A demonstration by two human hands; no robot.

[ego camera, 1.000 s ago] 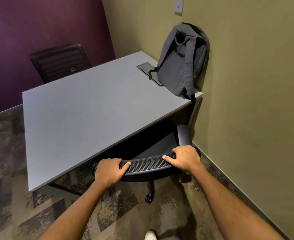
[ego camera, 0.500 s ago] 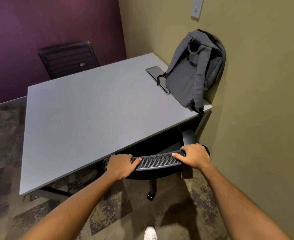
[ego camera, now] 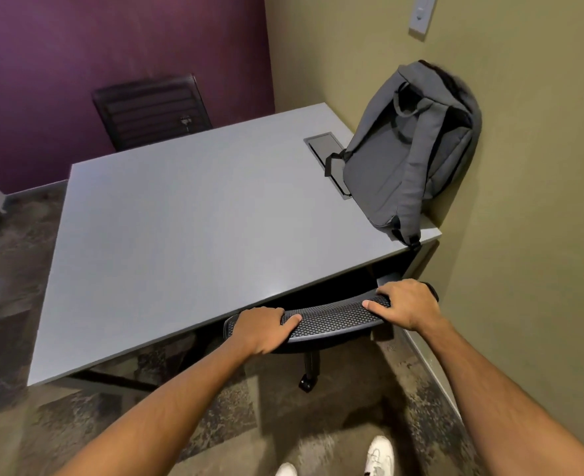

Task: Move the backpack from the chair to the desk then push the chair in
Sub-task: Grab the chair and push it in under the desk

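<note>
Backpack [ego camera: 408,156] is on the desk [ego camera: 187,235], upright at the desk's right edge near the front right corner, leaning on the olive wall [ego camera: 531,166], its base partly over a recessed cable hatch [ego camera: 321,143]. Chair [ego camera: 332,319] sits at the desk's front edge, seat mostly hidden under the top, mesh backrest top just beside the edge. Left hand [ego camera: 261,329] curled over the backrest's left end, right hand [ego camera: 405,304] curled over its right end, both gripping it. Second dark chair [ego camera: 151,111] at the far edge by the purple wall. White shoes [ego camera: 380,456] on the carpet below
</note>
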